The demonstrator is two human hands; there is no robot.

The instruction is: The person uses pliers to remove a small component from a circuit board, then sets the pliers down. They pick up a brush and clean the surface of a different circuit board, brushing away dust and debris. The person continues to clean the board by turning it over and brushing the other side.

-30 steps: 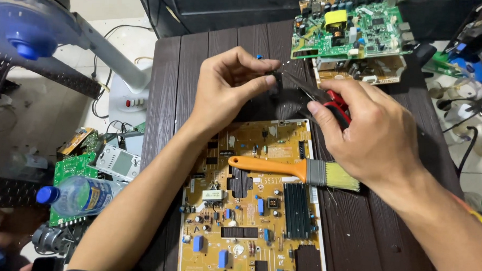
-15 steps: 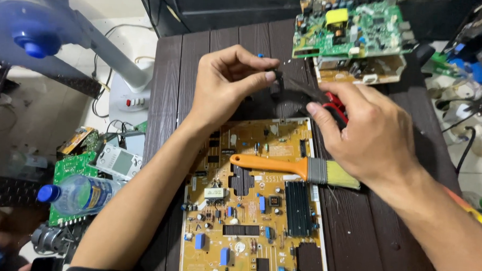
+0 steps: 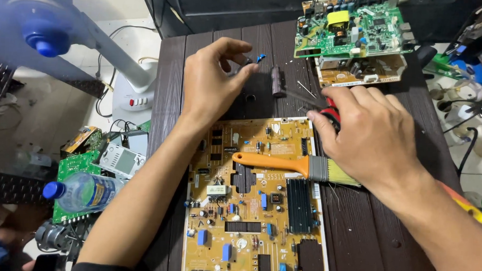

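Left hand (image 3: 213,84): fingers pinched on a small dark component with a blue part (image 3: 260,58), held above the dark table (image 3: 371,236). Right hand (image 3: 372,137): closed on red-handled pliers (image 3: 331,109), tips beside a dark cylindrical capacitor (image 3: 277,80) lying on the table. Judged step: component handling over the tan circuit board (image 3: 254,205), orange-handled brush (image 3: 296,167) across it; precise tip placement is called for.

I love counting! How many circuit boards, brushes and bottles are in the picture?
Circuit boards: 4 (yellow board, green top board, tan board, green floor board)
Brushes: 1 (paintbrush)
Bottles: 1 (water bottle)
Total: 6
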